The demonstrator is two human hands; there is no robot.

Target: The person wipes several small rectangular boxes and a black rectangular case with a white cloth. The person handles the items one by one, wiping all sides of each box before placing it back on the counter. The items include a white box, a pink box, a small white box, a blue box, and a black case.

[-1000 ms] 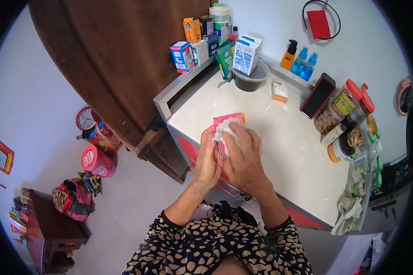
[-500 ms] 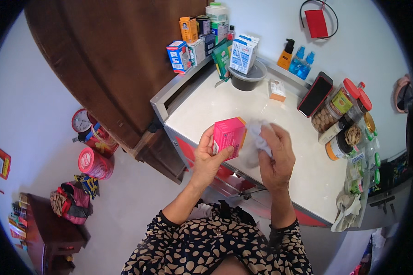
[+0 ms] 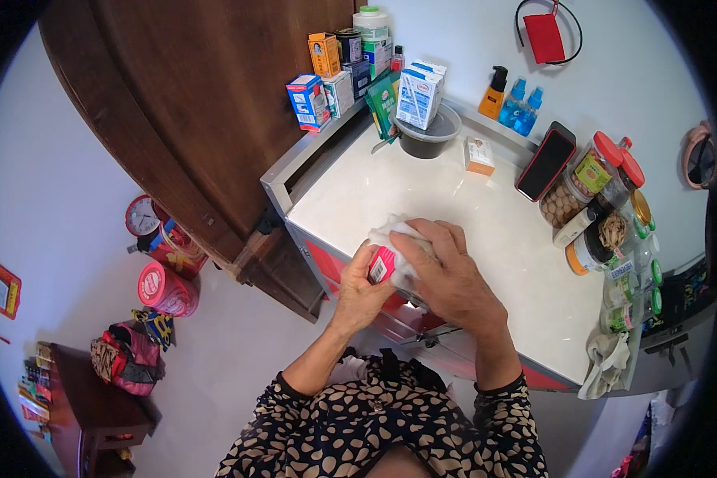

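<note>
Over the front edge of the white countertop [image 3: 334,203], a small pink box [image 3: 381,263] is held in my left hand [image 3: 358,291], fingers closed round its left side. My right hand [image 3: 454,275] presses a white cloth [image 3: 398,233] onto the box. The cloth and my right fingers hide most of the box; only its end with a barcode shows. Both hands are raised above the counter, close together.
A lidded dark tub [image 3: 430,139] with a white-blue carton [image 3: 419,95] on it stands at the back. A small white-orange box [image 3: 479,156], a leaning phone [image 3: 546,162] and several jars [image 3: 597,169] line the right side. A rag [image 3: 605,362] hangs at the right corner.
My right hand has moved left with the cloth, from beside the pink box onto it. The box, turned in my left hand, now shows its barcode end.
</note>
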